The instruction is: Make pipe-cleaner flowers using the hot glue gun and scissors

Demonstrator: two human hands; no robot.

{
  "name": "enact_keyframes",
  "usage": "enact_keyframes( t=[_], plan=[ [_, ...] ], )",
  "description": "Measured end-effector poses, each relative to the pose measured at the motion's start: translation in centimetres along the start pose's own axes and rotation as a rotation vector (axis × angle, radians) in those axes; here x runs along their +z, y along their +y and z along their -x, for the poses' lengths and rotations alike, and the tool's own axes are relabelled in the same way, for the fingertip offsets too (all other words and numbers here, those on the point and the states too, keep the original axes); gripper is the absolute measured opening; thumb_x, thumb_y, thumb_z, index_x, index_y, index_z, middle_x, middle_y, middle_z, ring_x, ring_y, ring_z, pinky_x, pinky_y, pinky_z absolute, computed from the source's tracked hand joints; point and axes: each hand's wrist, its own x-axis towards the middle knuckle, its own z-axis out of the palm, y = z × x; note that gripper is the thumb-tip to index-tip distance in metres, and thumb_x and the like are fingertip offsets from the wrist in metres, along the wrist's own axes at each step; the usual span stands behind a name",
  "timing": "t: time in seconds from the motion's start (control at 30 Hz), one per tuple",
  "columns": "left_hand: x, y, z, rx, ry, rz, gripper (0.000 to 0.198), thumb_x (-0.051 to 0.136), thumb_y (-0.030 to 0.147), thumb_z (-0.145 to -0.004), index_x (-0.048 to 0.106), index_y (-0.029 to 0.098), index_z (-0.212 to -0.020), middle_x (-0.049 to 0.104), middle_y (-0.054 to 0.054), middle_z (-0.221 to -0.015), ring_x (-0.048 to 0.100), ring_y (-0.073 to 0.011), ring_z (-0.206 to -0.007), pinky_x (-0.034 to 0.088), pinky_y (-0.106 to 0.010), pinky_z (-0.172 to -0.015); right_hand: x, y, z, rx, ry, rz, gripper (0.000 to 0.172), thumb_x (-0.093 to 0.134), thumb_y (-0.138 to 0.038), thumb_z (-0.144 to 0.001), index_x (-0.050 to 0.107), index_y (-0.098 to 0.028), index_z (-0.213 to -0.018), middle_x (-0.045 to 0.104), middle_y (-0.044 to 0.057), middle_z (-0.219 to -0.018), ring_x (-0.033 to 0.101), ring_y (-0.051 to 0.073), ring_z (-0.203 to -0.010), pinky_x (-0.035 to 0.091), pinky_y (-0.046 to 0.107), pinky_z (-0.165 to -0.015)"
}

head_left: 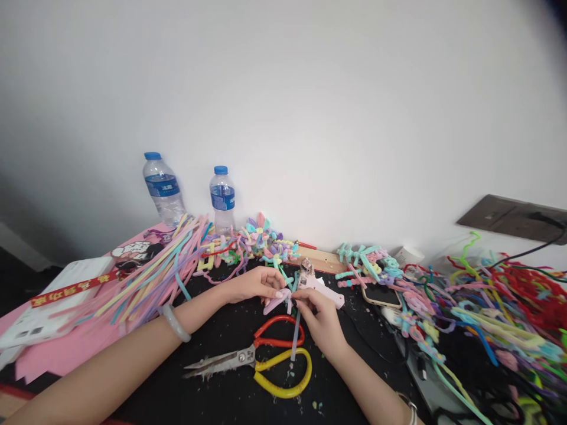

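In the head view, a light purple pipe cleaner [275,302] is bent into a loop between my two hands. My left hand [259,284] pinches it from the left with thumb and fingertips. From the right, my right hand [319,316] closes thumb and forefinger on the same piece. Just behind lies a pale pink glue gun [321,289]. Below my fingers a translucent glue stick [295,339] lies across the handles of a pair of scissors [252,354], one red and one yellow. The blades point left, with fuzz on them.
Loose pastel pipe cleaners [146,277] lie in a bundle at left. Two water bottles [222,200] stand by the wall. Finished pipe-cleaner shapes [261,233] line the back. At right are a phone [381,295], a tangled coloured pile [518,319] and a wall socket [509,218] with a cord.
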Motion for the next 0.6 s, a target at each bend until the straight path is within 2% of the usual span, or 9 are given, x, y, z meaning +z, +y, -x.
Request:
enact_keyframes(
  t=[0.6],
  plan=[
    [0.19, 0.02, 0.03, -0.004, -0.007, 0.020, 0.028, 0.078, 0.029, -0.063, 0.057, 0.012, -0.070, 0.057, 0.005, -0.052, 0.051, -0.0066, -0.044, 0.039, -0.018, -0.046, 0.50, 0.01, 0.37, -0.076, -0.017, 0.038, 0.014, 0.052, -0.011, -0.084, 0.065, -0.017, -0.083, 0.066, 0.004, -0.074, 0.058, 0.017, -0.061, 0.044, 0.027, -0.057]
  ],
)
